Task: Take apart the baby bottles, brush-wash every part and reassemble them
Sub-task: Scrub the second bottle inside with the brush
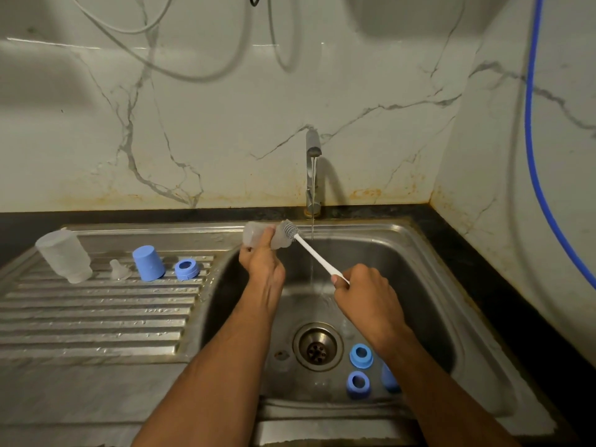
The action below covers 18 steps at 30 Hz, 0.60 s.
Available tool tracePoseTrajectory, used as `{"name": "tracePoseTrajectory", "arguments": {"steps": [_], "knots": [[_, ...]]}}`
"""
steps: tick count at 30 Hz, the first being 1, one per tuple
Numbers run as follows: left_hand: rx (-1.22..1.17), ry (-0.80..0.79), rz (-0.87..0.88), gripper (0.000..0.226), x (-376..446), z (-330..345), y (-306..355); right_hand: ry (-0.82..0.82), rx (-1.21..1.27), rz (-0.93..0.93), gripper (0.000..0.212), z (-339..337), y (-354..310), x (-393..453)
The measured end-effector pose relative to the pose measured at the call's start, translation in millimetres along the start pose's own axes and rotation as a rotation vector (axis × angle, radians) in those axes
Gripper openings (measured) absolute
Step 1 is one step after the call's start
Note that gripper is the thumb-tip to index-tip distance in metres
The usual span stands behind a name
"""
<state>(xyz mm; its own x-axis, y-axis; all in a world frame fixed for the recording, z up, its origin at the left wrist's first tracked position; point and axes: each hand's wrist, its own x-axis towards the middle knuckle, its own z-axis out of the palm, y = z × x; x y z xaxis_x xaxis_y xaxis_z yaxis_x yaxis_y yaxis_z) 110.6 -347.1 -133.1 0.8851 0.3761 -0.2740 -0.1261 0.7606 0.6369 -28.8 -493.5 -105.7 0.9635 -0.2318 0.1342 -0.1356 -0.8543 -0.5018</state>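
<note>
Head view: the left hand [263,264] grips a clear bottle body [258,238] held on its side above the far left edge of the sink basin [419,253], fingers curled round its middle. The right hand [364,288] is closed round the lower end of the white handle of a bottle brush [309,250]; the handle slants up and to the left, and the grey bristle head [289,230] sits at the open end of the bottle body. Whether the bristles are inside the opening cannot be determined. The tap [312,169] is running, and a thin stream of water [312,253] falls into the basin between the two hands, just behind the brush handle. On the basin floor, right of the drain [317,346], lie two blue collar rings [361,355] [357,383], with a third blue part [388,379] partly hidden by the right forearm. On the ribbed draining board [96,317] to the left stand, in a row from left to right, a second clear bottle body [64,256] set mouth down, a clear teat [118,270], a blue cap [148,262] set mouth down, and another blue collar ring [187,269].
</note>
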Motion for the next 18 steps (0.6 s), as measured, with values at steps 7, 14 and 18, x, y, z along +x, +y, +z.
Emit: {"name": "tracePoseTrajectory", "arguments": {"steps": [7, 14, 18], "knots": [[0.083, 0.068, -0.014, 0.028, -2.9, -4.6, 4.1, -0.057, -0.050, -0.012, 0.028, 3.1, -0.9, -11.7], [0.141, -0.021, -0.058, 0.030, -15.1, 0.8, -9.4, -0.038, -0.072, -0.015, 0.028, 0.0, -6.8, -7.7], [0.126, 0.002, -0.036, 0.014, -7.8, 2.7, -4.5, -0.014, -0.064, -0.034, 0.029, -4.3, -4.4, -14.1]]}}
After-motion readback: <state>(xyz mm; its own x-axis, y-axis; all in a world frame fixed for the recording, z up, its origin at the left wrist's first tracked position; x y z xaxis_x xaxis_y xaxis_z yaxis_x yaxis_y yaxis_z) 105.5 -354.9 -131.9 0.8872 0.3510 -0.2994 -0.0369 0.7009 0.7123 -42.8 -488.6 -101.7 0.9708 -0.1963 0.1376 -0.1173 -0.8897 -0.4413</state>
